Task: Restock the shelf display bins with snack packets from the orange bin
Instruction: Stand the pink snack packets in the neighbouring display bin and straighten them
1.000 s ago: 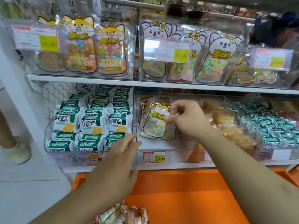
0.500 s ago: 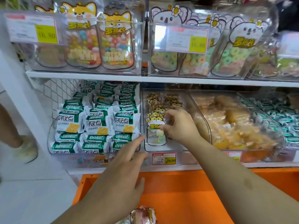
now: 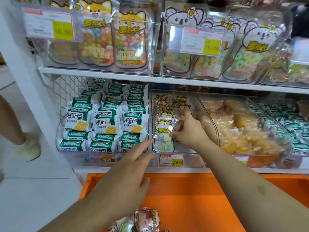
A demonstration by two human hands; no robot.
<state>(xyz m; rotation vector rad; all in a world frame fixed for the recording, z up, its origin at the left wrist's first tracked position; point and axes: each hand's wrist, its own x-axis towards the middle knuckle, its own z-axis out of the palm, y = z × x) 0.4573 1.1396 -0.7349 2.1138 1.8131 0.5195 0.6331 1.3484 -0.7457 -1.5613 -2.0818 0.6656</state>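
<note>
Orange bin: near side and right wall cut off by the frame's bottom and right edges; packets lying in it cropped at the bottom edge, print blurred; right hand: fingers partly behind the clear packet, grip not fully visible; rear packets in that clear bin too small to read; price tag: small text illegible; far-right shelf bins cut by the frame; a person's leg and shoe at the left edge, cropped and blurred.
</note>
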